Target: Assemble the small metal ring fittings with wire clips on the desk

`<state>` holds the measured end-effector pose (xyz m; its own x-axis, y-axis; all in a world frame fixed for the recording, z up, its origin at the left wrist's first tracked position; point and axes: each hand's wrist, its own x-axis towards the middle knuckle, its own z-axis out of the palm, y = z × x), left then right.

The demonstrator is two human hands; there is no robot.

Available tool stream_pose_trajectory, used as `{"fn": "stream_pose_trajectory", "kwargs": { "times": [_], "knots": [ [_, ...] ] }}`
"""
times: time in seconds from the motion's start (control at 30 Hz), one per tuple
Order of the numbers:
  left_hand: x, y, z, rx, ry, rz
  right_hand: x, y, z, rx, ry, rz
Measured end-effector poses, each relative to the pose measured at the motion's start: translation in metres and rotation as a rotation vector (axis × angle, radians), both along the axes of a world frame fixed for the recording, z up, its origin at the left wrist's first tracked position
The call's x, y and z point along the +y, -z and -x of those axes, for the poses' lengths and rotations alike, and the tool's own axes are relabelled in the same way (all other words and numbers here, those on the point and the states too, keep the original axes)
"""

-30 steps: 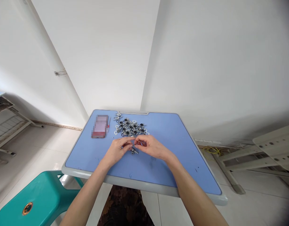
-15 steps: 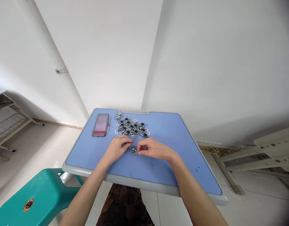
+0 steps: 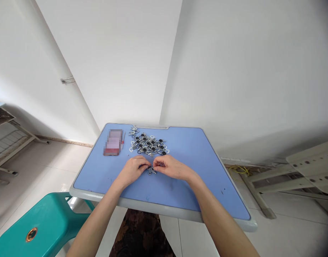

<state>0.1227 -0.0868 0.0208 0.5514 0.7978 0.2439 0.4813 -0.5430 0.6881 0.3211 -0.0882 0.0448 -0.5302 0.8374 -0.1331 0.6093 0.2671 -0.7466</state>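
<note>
On the blue tabletop, near its middle, lies a small metal part with a dark round piece [image 3: 150,171], partly hidden by fingers. My left hand [image 3: 134,168] is at its left side, thumb and forefinger closed in a pinch at its edge. From the right, my right hand [image 3: 171,167] has its thumb and fingertips closed together over the same part. Whether the right fingertips also hold a smaller piece cannot be made out. Just beyond my hands is a pile of similar metal parts with black round discs [image 3: 149,143].
A phone [image 3: 113,142], blurred out, lies at the table's left beside a small red-and-clear screwdriver [image 3: 123,138]. Several loose metal plates [image 3: 133,130] sit behind the pile. A green stool [image 3: 43,221] stands at the lower left; a white wall [image 3: 121,64] rises behind the table [image 3: 190,153].
My right hand has shifted slightly left, closer to my left hand, and now covers more of the metal part. The part looks turned between my fingers. The view has moved slightly.
</note>
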Motion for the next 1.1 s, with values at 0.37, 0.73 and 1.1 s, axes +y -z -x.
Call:
{"fn": "stream_pose_trajectory", "kwargs": {
  "times": [0.37,0.73,1.1],
  "knots": [
    [-0.002,0.003,0.002,0.057,-0.043,0.035,0.001,0.004,0.006,-0.062,0.119,-0.003],
    [-0.010,-0.005,0.002,0.100,0.025,0.016,0.001,-0.001,-0.002,-0.130,0.067,0.022],
    [-0.004,0.001,0.000,0.174,0.027,-0.041,-0.006,-0.007,0.004,-0.270,-0.018,-0.032]
  ]
}}
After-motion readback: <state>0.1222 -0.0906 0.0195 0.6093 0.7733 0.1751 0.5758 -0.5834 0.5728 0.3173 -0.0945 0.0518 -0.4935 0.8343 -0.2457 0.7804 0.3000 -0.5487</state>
